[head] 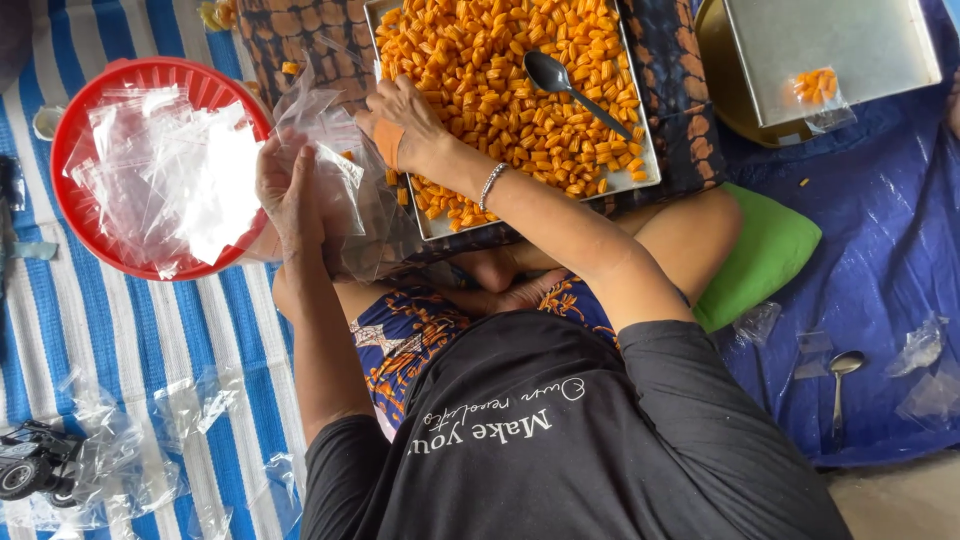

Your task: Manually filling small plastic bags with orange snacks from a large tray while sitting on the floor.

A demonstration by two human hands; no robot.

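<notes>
Both hands work at one clear plastic bag [345, 190], held just off the near left corner of the metal tray [640, 175]. Left hand [290, 190] is curled around the bag's left side, fingers closed on the film and propping it open. Right hand [405, 125] rests at the bag's mouth, fingers bent inward and closed on the upper edge; a tan plaster strip crosses its back and a beaded bracelet [490, 185] circles the wrist. Whether anything besides the film is pinched in those fingers cannot be told.

Orange ridged snack pieces [500, 70] fill the tray, which sits on the person's lap over a dark patterned cloth. A metal spoon [570, 85] lies on the snacks, bowl to the far left, handle running to the near right. A red round basket [90, 215] holding a heap of empty clear bags stands just left of the hands on the blue-and-white striped mat [60, 320]. Far right, a scale pan [830, 50] carries one small filled bag [818, 90]. A second spoon [843, 370] lies on the blue tarp [880, 230] at the near right, beside a green cushion [765, 255].
</notes>
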